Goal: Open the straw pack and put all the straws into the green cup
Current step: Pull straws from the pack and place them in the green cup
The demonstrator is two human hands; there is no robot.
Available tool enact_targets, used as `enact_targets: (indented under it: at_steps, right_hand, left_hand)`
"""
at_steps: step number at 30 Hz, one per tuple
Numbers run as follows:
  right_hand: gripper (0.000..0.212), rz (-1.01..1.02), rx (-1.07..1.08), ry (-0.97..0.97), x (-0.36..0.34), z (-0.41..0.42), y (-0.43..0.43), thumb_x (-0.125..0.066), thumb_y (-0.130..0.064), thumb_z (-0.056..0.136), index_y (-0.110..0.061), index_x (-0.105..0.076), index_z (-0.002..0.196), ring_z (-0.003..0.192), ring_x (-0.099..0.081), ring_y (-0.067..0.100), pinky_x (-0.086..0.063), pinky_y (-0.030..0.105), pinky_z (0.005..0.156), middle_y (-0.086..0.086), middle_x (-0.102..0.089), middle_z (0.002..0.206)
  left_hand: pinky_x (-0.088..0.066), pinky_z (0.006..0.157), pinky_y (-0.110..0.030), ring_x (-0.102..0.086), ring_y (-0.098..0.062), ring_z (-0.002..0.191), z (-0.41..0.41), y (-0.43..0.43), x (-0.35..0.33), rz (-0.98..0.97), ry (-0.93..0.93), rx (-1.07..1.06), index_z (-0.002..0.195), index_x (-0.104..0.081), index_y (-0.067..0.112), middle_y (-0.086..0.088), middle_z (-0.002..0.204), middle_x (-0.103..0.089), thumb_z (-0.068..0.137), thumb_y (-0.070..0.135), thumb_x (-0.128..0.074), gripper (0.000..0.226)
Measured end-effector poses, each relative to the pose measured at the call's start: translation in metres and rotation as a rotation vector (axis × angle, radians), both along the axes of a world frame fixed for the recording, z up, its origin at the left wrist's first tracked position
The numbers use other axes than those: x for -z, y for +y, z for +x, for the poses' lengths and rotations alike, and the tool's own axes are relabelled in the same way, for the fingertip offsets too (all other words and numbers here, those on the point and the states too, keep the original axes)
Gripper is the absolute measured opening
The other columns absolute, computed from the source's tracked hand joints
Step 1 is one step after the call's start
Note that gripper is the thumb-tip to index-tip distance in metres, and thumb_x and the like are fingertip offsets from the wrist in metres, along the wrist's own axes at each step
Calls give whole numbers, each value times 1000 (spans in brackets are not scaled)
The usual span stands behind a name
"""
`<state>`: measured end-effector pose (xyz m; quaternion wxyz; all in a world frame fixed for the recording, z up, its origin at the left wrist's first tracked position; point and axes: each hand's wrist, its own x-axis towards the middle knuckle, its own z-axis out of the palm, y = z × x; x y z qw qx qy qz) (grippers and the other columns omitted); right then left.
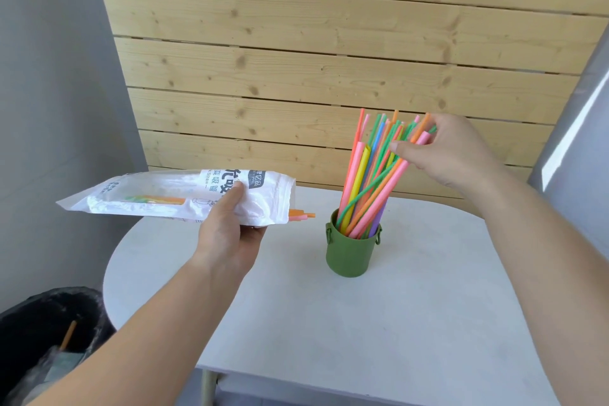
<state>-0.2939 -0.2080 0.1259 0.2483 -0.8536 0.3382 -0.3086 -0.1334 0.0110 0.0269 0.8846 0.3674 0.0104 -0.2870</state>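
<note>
At the middle of the white worktop (362, 339) the green cup (351, 254) is stood upright, with small lugs seen on its rim at 3 and 9 o'clock. A bundle of coloured straws (365, 181) is held in it, fanned and leaning toward 1 o'clock, lower ends inside the cup. The straw tops are pinched by the right hand (451, 152), reaching in from 3 o'clock. Its thumb is pressed on a pink and an orange straw and its fingers are curled over the tops behind, so the grip is narrow and closed on the straws. At 9 o'clock of the cup, apart from it and lifted off the worktop, the straw pack (158, 198) is held roughly level by the left hand (227, 231). The thumb is laid on the printed top face and the fingers are hidden underneath, grip closed on the pack. The pack's mouth is pointed toward the cup, and a few leftover straws (301, 215), orange and pink, are seen poking out. More colour is visible through the clear window. A dark lined bin (29, 323) is seen at 7 o'clock, with an orange stick (68, 334) inside. A wood-plank wall (329, 43) is seen at 12 o'clock.
</note>
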Motion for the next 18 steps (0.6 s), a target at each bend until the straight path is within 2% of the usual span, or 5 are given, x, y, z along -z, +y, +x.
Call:
enact_targets:
  at_steps: [2,5,9,14,18]
  right_hand:
    - [39,-22,35,-20,4,9,1,-77,-43,80,-15,-55,97,63,-58,18,-39,29,53,0,-65,79]
    - [44,-57,66,-51,9,17,4,-77,-45,80,-21,-49,103,66,-58,12,-38,29,54,-7,-58,76]
    - [54,-74,49,-126,18,21,3,-77,-47,77,-25,-45,114,78,-65,22,-49,36,69,-1,-68,79]
    - [44,-148,-52,-96,28,23,9,-74,-35,86,-24,-52,122,54,-54,4,-37,25,54,-10,-52,53]
    - [58,-222,-96,-39,33,24,12,-70,-33,88,-23,-47,140,64,-58,15,-45,31,65,-8,-54,57]
  left_hand:
    - [-58,99,-46,-74,-22,110,0,1,-1,-3,-10,-1,110,-67,9,-5,114,-75,101,13,-63,10]
    - [-60,95,-45,-76,-21,107,1,2,-2,-3,-9,-10,120,-66,8,-5,117,-76,101,13,-63,20]
    - [-60,94,-47,-74,-26,112,3,3,-1,-3,-13,10,126,-64,6,-7,125,-74,101,13,-64,26]
    - [-61,94,-45,-75,-23,111,1,2,-2,-5,11,-2,127,-64,7,-8,130,-73,100,13,-65,28]
    - [-64,64,-35,-79,-19,88,-1,2,-4,-8,22,9,120,-65,7,-6,119,-76,101,12,-63,20]
